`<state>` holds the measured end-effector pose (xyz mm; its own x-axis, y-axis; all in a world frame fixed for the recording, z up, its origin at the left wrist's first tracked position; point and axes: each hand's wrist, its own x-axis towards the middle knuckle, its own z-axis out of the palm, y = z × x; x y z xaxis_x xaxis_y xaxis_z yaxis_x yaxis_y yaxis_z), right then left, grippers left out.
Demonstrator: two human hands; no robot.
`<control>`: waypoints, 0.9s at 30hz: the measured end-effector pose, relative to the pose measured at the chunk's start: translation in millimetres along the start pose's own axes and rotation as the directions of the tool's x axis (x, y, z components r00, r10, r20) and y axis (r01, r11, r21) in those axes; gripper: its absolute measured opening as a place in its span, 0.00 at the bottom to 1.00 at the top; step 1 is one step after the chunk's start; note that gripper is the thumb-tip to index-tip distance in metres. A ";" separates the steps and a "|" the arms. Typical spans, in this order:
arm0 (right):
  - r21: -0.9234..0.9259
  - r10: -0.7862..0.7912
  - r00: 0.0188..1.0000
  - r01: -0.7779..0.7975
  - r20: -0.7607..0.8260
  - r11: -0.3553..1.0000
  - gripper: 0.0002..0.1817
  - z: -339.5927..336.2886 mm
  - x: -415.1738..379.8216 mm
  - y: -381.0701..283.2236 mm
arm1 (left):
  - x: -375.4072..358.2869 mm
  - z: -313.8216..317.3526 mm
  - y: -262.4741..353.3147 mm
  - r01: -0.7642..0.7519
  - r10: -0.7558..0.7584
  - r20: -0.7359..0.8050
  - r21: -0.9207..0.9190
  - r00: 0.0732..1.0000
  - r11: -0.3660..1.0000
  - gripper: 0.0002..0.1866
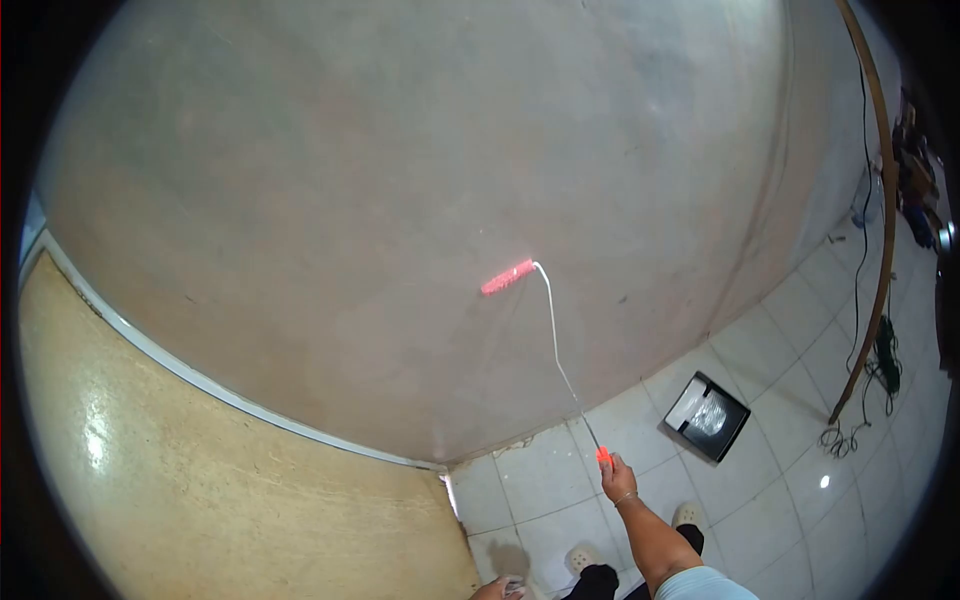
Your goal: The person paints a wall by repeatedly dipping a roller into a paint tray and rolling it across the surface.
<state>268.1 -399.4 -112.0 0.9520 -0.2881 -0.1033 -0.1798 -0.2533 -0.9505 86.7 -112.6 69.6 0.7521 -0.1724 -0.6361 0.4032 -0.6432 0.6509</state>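
Observation:
My right hand [619, 480] is closed around the orange handle of a paint roller [556, 345]. From the handle a long, thin, bent metal rod runs up to a fluffy pink roller sleeve [508, 277], which is at the greyish wall [400, 180]; whether it presses on the surface is hard to tell. At the bottom edge my left hand [492, 590] shows only in part, its fingers curled by a small whitish thing that I cannot make out. A black paint tray [709, 416] with a shiny, pale inside lies on the floor to the right of my right hand.
A yellowish wall [230, 480] with a pale trim strip [200, 368] stands at the left. White floor tiles [545, 484] run along the wall's foot. On the right are a long wooden strip [886, 200], a tangled cord [843, 438] and dark clutter [915, 175]. My shoes [583, 558] stand below.

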 end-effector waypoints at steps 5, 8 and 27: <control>0.094 -0.116 0.993 0.116 -0.011 0.989 0.16 3.4 35.6 -136.3 | -27.0 -36.7 -44.8 0.297 -0.297 0.011 -0.085 0.955 0.951 0.15; 0.109 -0.132 0.991 0.133 -0.016 0.985 0.17 3.2 55.0 -154.1 | -30.3 -25.5 -67.8 0.308 -0.306 -0.037 0.065 0.951 0.949 0.17; 0.075 -0.159 0.986 0.162 -0.043 0.984 0.17 24.7 32.4 -120.7 | -9.7 -26.8 0.8 0.078 -0.078 -0.021 0.037 0.997 0.996 0.19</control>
<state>326.8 -355.4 -7.8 0.9570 -0.2833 0.0618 -0.0041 -0.2264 -0.9740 93.8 -91.4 87.4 0.7295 -0.1060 -0.6757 0.4414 -0.6817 0.5835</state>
